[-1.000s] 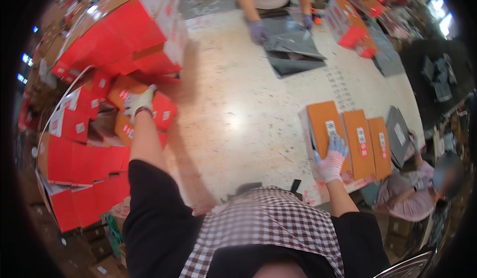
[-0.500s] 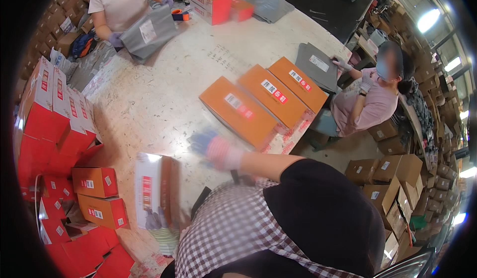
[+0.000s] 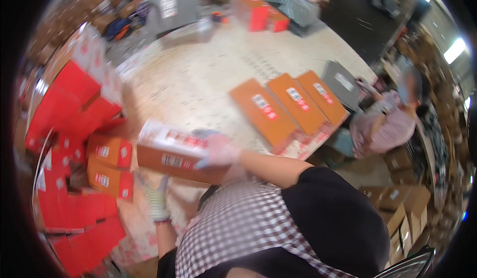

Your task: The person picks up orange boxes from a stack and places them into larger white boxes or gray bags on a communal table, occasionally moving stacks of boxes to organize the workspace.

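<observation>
Tabletop, pale and scuffed, bears orange boxes, brown cartons piled rightward.

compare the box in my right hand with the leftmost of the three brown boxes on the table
Pose: the gripped box shows a whitish face above a brown side; the leftmost box lies with its broad brown face up. State: the right hand holds the gripped box, while no hand touches the leftmost box. Both show white-and-red marks on brown.

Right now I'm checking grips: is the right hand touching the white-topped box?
Touching. The head view shows the right hand over the white-topped box, gloved fingers on top, thumb against its brown side.
</observation>
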`<state>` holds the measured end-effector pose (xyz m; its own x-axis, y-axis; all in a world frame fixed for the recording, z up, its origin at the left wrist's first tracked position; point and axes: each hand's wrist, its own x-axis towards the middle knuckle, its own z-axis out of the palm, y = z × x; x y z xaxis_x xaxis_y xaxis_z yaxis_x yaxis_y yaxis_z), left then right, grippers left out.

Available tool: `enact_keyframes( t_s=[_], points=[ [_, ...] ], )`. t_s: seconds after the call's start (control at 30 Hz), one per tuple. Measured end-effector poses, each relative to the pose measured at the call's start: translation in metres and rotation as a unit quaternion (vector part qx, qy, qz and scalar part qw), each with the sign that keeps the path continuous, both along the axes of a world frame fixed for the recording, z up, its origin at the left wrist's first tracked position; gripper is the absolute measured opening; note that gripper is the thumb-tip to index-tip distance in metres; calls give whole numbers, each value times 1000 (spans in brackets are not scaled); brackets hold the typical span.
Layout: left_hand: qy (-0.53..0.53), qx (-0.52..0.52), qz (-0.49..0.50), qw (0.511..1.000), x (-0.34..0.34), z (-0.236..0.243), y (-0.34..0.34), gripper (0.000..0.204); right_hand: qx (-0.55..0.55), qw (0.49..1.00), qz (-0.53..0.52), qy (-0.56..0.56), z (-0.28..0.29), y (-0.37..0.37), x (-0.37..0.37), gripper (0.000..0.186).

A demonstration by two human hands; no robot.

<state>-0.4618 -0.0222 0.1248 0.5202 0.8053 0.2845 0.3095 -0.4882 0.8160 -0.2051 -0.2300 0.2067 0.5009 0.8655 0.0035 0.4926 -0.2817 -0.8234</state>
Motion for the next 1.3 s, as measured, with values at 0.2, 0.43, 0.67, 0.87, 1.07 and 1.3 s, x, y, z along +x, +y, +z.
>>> enact_keyframes(
  t_s=[0.2,0.43,0.67,0.87,1.07,1.3],
  points=[
    [-313,-462,-211,802,101,81,-54,75,35,999,-33,-25,-45,-9,36,109],
    [-216,-562,-260,755,129,99,-101,98,-129,946,-135,-266,93,-21,-28,105],
    [-232,-532,-398,710,155,137,-117,108,-18,973,-145,-181,119,-74,6,94],
    [110,-279,-502,811,208,95,-112,85,-299,860,-152,-383,105,-110,58,93],
    [320,48,92,942,172,12,127,90,-33,920,-317,-230,54,-182,90,23],
    [433,-202,348,807,95,45,268,112,1,907,-77,-414,50,-80,71,25]
  ],
)
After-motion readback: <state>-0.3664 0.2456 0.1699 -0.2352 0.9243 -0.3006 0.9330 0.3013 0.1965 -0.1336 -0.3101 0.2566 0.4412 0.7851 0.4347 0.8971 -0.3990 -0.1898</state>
